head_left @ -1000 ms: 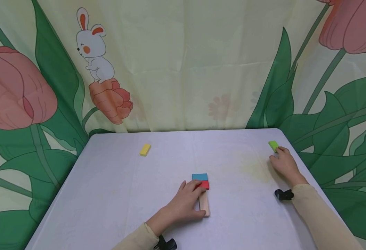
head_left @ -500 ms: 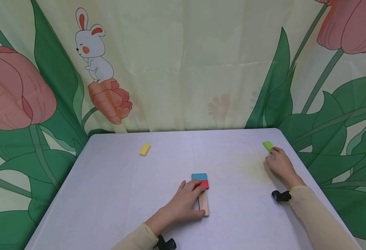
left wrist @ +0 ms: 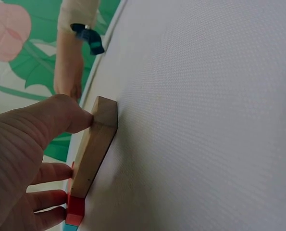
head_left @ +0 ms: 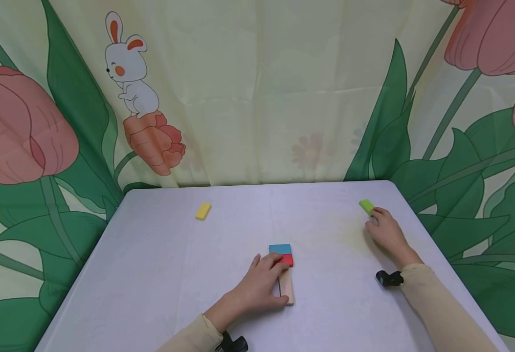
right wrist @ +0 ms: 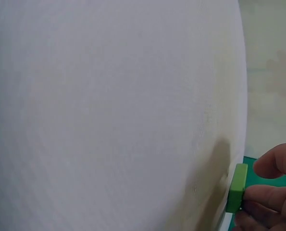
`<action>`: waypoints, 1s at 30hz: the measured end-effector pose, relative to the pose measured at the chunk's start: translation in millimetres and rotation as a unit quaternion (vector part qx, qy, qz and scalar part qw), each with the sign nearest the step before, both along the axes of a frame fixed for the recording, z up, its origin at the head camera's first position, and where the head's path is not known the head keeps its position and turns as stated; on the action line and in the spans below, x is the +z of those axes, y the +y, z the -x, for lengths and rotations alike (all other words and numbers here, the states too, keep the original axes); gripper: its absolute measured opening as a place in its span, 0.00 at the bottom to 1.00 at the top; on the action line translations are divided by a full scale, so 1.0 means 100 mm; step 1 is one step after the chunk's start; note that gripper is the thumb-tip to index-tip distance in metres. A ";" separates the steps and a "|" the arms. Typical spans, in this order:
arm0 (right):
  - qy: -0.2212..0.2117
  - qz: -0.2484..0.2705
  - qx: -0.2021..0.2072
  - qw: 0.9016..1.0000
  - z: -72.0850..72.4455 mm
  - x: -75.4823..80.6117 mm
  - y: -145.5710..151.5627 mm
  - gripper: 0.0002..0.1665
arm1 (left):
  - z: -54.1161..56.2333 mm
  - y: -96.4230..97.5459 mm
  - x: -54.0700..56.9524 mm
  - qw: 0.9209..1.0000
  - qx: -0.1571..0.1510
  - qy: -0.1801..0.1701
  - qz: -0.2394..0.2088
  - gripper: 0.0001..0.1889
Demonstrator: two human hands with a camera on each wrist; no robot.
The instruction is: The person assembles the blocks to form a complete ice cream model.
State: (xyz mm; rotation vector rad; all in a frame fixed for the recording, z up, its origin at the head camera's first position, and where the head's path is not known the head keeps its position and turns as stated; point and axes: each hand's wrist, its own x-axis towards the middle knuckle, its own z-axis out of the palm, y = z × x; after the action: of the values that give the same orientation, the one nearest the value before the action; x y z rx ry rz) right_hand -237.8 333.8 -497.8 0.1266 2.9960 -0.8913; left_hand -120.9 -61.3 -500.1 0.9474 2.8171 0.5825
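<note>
Two-handed, gripped green block (head_left: 365, 206) in right fingers (right wrist: 270, 196), right of red block (head_left: 289, 260) under spread left fingers (head_left: 270, 260), perhaps risking slippage from end-only contact.

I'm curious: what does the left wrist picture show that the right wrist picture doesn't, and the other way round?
Only the left wrist view shows the left hand, its thumb against the wooden block, with the red block and a sliver of the blue block beyond. It also shows a black device on the other wrist.

Only the right wrist view shows the green block.

Both show the right hand, the pale tablecloth and part of the printed backdrop.
</note>
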 end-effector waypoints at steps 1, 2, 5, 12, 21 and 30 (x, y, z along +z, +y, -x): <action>-0.001 0.000 0.001 1.000 0.00 0.00 -0.01 0.36 | 0.00 0.00 0.00 1.000 -0.001 0.000 0.000 0.32; -0.002 0.000 0.002 1.000 0.00 0.00 -0.03 0.36 | 0.00 0.00 0.00 1.000 -0.001 0.000 0.000 0.32; -0.005 0.001 0.007 1.000 0.00 0.01 -0.07 0.36 | 0.00 0.00 0.00 1.000 -0.002 0.000 0.000 0.32; 0.004 0.003 0.024 1.000 -0.01 0.04 -0.18 0.35 | 0.00 0.01 0.00 1.000 -0.001 0.000 0.001 0.32; -0.004 0.009 0.026 1.000 -0.01 0.04 -0.34 0.34 | -0.01 0.00 0.02 1.000 -0.003 0.003 0.005 0.33; -0.008 0.018 0.040 0.999 0.02 -0.01 -0.47 0.35 | -0.01 0.01 0.02 1.000 -0.002 -0.003 0.004 0.33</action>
State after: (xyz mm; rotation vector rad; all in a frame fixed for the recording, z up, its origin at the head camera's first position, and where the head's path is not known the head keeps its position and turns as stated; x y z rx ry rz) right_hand -240.0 286.3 -498.3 0.0116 2.9450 -0.9318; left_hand -119.6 -60.6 -497.8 0.9469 2.8089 0.5727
